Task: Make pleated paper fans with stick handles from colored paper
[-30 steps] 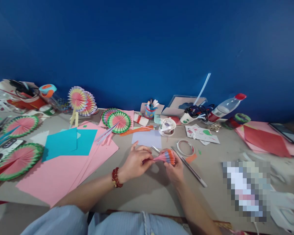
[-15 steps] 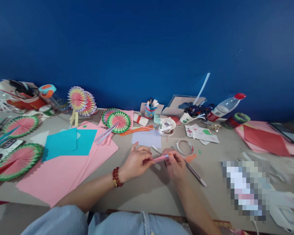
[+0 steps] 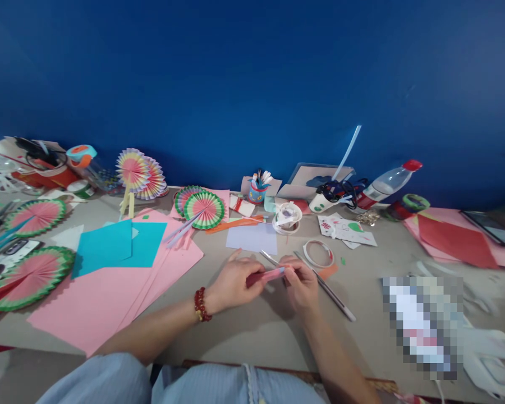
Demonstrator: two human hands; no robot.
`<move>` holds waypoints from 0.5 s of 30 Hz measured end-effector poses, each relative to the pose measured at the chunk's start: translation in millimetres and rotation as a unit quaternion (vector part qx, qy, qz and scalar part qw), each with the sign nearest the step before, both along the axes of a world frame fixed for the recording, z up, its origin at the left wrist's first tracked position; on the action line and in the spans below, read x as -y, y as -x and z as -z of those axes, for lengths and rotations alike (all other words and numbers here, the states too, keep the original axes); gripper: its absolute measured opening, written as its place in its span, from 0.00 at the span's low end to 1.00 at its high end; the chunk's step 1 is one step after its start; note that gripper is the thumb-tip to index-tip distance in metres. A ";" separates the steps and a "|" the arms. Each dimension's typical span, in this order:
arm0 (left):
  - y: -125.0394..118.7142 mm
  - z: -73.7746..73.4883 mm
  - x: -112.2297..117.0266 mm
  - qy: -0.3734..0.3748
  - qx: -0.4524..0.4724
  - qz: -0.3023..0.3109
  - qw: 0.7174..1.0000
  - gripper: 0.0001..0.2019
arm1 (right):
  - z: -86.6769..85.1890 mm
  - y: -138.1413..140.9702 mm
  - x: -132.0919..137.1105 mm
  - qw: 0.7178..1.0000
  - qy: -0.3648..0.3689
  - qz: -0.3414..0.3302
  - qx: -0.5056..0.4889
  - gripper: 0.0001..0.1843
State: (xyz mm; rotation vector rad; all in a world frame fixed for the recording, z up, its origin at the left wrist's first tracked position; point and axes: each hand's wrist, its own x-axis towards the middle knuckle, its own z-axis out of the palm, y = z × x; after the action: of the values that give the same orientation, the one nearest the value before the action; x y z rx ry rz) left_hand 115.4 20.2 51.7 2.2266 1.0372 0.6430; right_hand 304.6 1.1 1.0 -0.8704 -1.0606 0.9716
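Note:
A pleated paper strip [image 3: 267,275], pink and folded flat into a narrow bar, lies between both my hands just above the grey table [image 3: 252,331]. My left hand [image 3: 234,280], with a red bead bracelet [image 3: 200,304] on the wrist, pinches the strip's left end. The right end is pinched by my right hand [image 3: 302,283], fingers curled over it. Both hands are closed on the strip.
Pink paper sheets [image 3: 109,292] and a cyan sheet [image 3: 113,244] lie to the left, with several round paper fans [image 3: 204,209] around them. A long ruler [image 3: 328,289], a tape ring [image 3: 318,253], a lilac paper [image 3: 252,238], a pen cup [image 3: 257,191] and a bottle [image 3: 387,182] lie beyond and to the right.
One second ago the strip's right end was fanned open; it has been squeezed flat into a narrow bar. Both hands stayed in place and dropped slightly toward the table.

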 end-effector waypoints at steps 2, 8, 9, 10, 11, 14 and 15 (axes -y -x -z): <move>-1.8 -1.1 1.3 -0.007 0.011 0.001 1.000 0.09 | 3.3 2.0 2.0 1.000 -0.003 -0.011 0.019 0.06; -2.8 -2.5 0.8 -0.009 0.044 0.015 0.999 0.13 | 10.8 7.4 4.7 1.000 0.005 -0.017 0.025 0.07; -2.5 -2.4 0.7 -0.010 0.047 0.017 0.999 0.13 | 11.2 7.5 5.0 1.000 0.010 -0.021 0.020 0.07; -2.2 -2.2 0.5 -0.010 0.049 0.018 0.999 0.13 | 11.4 7.3 5.4 0.999 0.016 -0.026 0.018 0.07; -1.9 -1.9 0.4 -0.008 0.052 0.018 0.998 0.12 | 11.4 7.1 5.8 0.999 0.022 -0.033 0.018 0.08; -1.4 -1.2 0.4 -0.003 0.059 0.010 0.998 0.12 | 10.1 6.9 6.8 0.998 0.042 -0.047 0.022 0.09; -1.4 -1.2 0.4 -0.002 0.063 0.008 0.998 0.12 | 9.3 7.2 6.8 0.998 0.044 -0.046 0.021 0.08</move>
State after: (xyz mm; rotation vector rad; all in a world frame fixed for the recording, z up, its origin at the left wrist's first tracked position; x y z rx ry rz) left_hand 116.8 19.7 52.9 2.1657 0.9548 0.7669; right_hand 297.4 -5.7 -8.3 -0.9235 -1.1089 1.0881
